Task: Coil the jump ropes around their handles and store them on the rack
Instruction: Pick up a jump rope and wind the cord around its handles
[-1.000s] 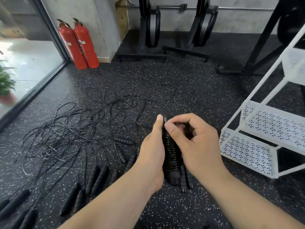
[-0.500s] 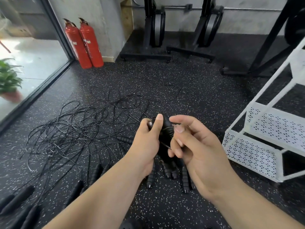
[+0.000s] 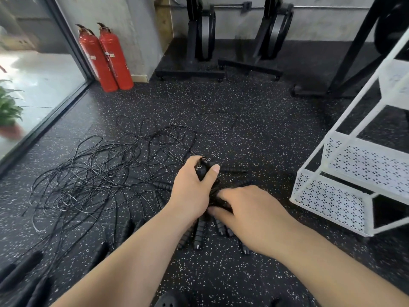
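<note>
My left hand [image 3: 193,189] grips a pair of black jump rope handles [image 3: 203,169] with rope coiled around them, their metal-tipped ends pointing up and away. My right hand [image 3: 247,212] is lower, its fingers curled round the coiled lower part of the same bundle. A tangle of loose black ropes [image 3: 95,173] spreads over the speckled floor to the left. Several more black handles [image 3: 199,234] lie on the floor under my hands. The white perforated rack [image 3: 332,196] stands at the right.
Two red fire extinguishers [image 3: 106,56] stand by the far wall next to a glass door. Black gym machines [image 3: 205,36] sit at the back. More handles [image 3: 20,273] lie at the lower left. A potted plant [image 3: 8,111] is outside the glass.
My right hand has dropped from the top of the bundle to its lower part. My left hand has shifted up around the handle tops. The view moved slightly closer to the floor.
</note>
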A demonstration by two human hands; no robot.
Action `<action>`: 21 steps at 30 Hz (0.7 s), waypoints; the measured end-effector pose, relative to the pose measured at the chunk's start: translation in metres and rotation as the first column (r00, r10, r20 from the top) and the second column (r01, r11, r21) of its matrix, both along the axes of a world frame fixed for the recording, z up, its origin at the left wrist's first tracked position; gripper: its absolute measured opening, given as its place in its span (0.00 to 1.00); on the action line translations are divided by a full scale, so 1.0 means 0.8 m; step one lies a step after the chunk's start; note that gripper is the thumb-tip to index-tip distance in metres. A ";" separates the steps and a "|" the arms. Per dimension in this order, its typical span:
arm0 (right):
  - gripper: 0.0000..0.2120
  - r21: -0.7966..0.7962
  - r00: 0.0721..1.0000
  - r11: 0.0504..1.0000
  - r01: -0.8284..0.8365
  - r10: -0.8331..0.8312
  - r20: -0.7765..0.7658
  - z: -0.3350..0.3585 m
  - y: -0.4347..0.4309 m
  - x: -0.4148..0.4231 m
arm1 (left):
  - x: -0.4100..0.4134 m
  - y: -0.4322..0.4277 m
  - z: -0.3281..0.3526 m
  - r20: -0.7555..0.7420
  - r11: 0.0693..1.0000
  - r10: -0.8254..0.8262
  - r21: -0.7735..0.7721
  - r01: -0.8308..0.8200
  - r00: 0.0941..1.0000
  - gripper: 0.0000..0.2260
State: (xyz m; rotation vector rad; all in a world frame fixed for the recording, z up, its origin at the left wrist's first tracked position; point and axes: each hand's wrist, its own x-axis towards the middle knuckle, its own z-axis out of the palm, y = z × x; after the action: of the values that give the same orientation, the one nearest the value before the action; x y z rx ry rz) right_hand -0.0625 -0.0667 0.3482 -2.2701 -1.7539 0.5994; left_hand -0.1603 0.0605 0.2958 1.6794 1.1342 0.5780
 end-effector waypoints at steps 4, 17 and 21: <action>0.21 0.072 0.998 0.995 -0.069 0.068 0.015 0.007 -0.001 -0.001 | -0.005 0.002 0.005 0.132 0.991 -0.042 -0.118 0.058 0.990 0.07; 0.02 0.298 0.890 0.911 0.284 -0.135 -0.435 0.016 -0.003 0.069 | -0.009 -0.007 0.027 0.359 0.895 -0.201 -0.312 0.320 0.912 0.14; 0.04 0.338 0.770 0.865 0.371 -0.083 -0.632 0.009 0.004 0.076 | -0.007 -0.010 0.042 0.515 0.834 -0.163 -0.384 0.396 0.842 0.18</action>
State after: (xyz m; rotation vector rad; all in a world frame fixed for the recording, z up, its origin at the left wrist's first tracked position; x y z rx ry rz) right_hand -0.0019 -0.0637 0.3551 -1.6775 -1.1216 0.6807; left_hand -0.1662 0.0529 0.3290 1.1578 0.5856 0.4251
